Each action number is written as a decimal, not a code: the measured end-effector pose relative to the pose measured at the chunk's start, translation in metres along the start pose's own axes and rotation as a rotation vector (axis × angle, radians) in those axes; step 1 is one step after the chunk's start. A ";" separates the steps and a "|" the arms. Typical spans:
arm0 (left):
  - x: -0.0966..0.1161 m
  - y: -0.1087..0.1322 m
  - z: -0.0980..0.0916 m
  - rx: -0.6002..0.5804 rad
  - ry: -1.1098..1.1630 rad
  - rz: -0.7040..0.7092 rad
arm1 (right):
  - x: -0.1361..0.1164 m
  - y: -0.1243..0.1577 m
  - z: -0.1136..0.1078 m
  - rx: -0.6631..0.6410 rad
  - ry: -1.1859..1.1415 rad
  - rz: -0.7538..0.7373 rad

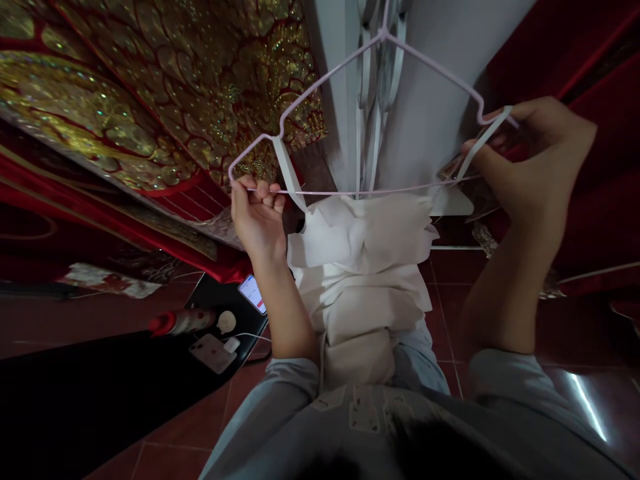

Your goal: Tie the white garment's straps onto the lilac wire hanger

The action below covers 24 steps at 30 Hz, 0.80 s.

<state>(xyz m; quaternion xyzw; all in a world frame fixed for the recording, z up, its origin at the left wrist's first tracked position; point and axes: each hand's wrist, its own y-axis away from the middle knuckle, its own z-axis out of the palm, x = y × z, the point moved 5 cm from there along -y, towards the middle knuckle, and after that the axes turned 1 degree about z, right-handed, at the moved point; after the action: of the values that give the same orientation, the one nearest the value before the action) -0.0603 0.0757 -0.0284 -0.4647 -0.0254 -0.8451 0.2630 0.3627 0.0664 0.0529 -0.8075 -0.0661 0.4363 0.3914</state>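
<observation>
Red-and-gold dresses (200, 87) fill the left side, thick with sequins, and red cloth (595, 127) hangs on the right. A black table (130, 373) stands low at the left.

In the middle, in front of the person's body, is a white garment (360, 300). Its long axis runs from the hanger down towards the person's legs, strap end farthest away, the cloth falling in rumpled tiers.

The lilac hanger (367, 193) lies in front of the chest, its long axis going left to right. The bottom bar is nearly level — its neck points away from the person, towards the top of the view, where the hook runs out of sight.

The right hand (543, 157) is bent in at the hanger's right end, thumb and fingers closed on the right strap (484, 143), which loops over that end. The left hand (260, 223) grips the lower left corner, thumb and fingers narrow around it. The left strap (289, 172) sits in the notch on that side.

On the table lie a red-capped bottle (190, 321), a pale phone (213, 353) showing a small dark logo — apparently an apple — and a lit phone (253, 294), its lines too small to read. A white charger (231, 345) touches the pale phone.
</observation>
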 end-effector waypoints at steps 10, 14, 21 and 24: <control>0.001 0.003 0.002 -0.032 0.109 0.023 | -0.004 0.001 0.008 -0.037 0.172 -0.167; -0.001 0.003 0.005 -0.085 0.183 0.049 | -0.006 -0.003 0.005 0.032 0.153 -0.207; 0.000 0.006 0.001 -0.063 0.103 0.062 | -0.005 -0.004 -0.002 0.133 0.140 -0.273; -0.001 0.006 0.000 -0.071 0.064 0.035 | -0.034 0.022 -0.006 0.347 0.012 -0.424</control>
<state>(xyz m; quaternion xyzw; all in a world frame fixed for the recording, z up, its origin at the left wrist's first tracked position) -0.0568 0.0710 -0.0300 -0.4469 0.0210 -0.8551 0.2620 0.3416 0.0330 0.0618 -0.6991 -0.1554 0.3448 0.6068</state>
